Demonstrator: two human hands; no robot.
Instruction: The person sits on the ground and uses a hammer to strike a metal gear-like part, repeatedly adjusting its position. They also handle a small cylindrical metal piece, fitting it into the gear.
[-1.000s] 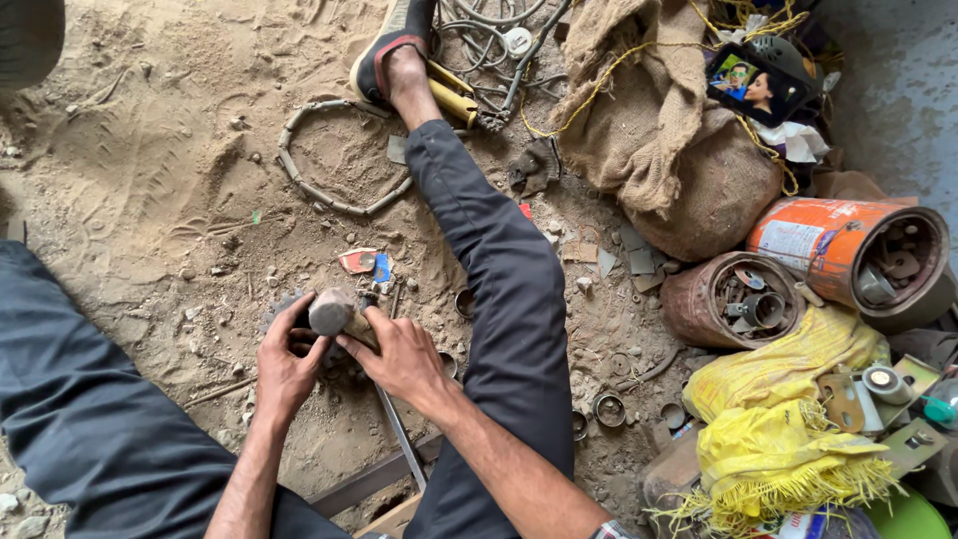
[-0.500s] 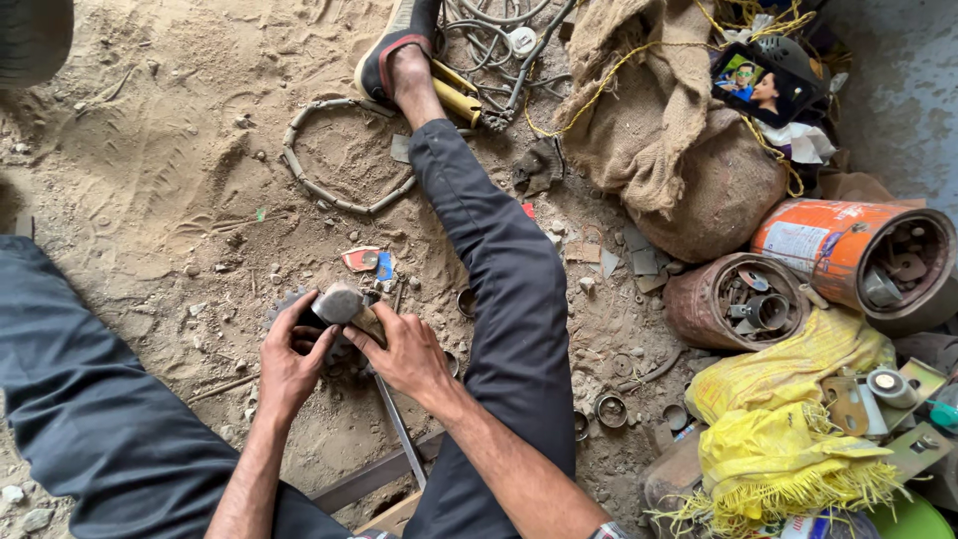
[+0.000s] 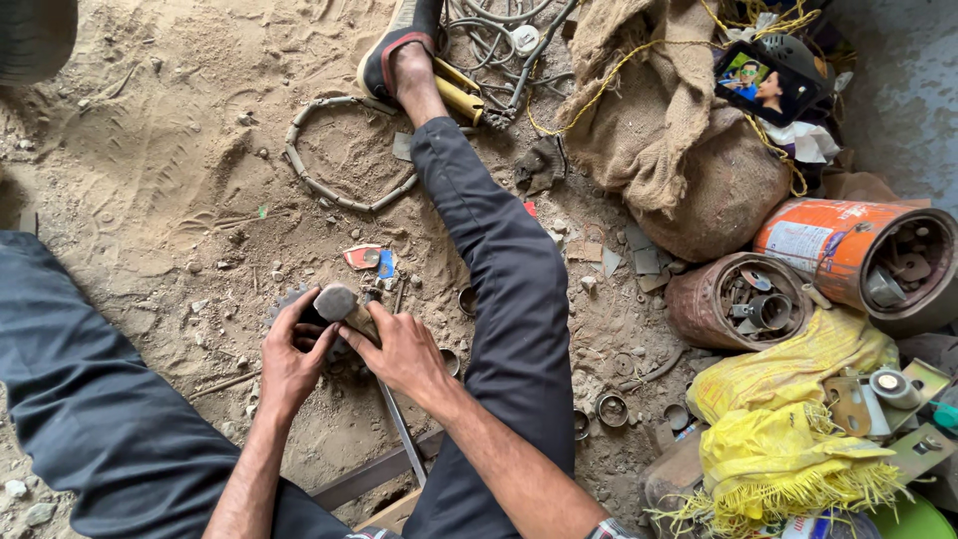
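Observation:
I sit on sandy ground with my legs spread. My right hand point(image 3: 399, 349) grips a hammer point(image 3: 337, 303) by its handle, the grey metal head pointing up-left. My left hand point(image 3: 291, 354) holds a toothed metal sprocket point(image 3: 289, 297) on the ground just under the hammer head; most of the sprocket is hidden by my fingers. The two hands touch each other around these parts. A thin metal rod point(image 3: 402, 431) runs along the ground below my right hand.
My right leg point(image 3: 504, 289) stretches up the middle. Two rusty cans of metal parts, one brown point(image 3: 743, 299) and one orange point(image 3: 858, 255), lie right, beside a burlap sack point(image 3: 679, 130), yellow cloth point(image 3: 798, 419) and a phone point(image 3: 763, 82). A bent cable loop point(image 3: 344, 150) lies upper middle.
The hammer head has shifted slightly between frames, staying over the sprocket. Both hands keep their hold and stay in the same place.

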